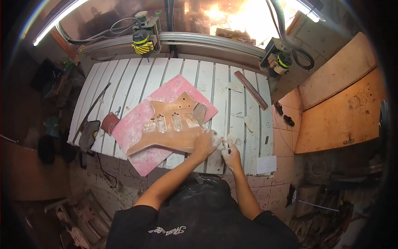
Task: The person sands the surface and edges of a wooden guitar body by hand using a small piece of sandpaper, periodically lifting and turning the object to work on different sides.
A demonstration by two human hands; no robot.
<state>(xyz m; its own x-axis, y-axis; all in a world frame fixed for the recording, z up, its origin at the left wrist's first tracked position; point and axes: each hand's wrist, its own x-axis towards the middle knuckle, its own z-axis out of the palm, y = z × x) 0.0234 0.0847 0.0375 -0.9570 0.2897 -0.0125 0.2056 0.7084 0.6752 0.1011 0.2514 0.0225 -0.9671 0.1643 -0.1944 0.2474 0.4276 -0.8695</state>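
A brown wooden electric guitar body (170, 120) with several routed cavities lies on a pink, dust-covered mat (143, 166). My left hand (205, 143) is at its near right edge, with dusty fingers closed toward the right hand; what they hold is hidden. Just to the right, my right hand (232, 157) is closed around something small and partly dark that I cannot make out. The fingertips of both hands nearly meet over the slatted table. A grey sheet (199, 113), like sandpaper, rests against the body's right side.
The white slatted table (124, 83) bears a grey power tool (88, 136), a reddish-brown pad (110, 123), a thin dark strip (97, 99), a wooden bar (251, 90) and a white paper (266, 164). Two machine heads (143, 41) (280, 62) hang from a rail behind.
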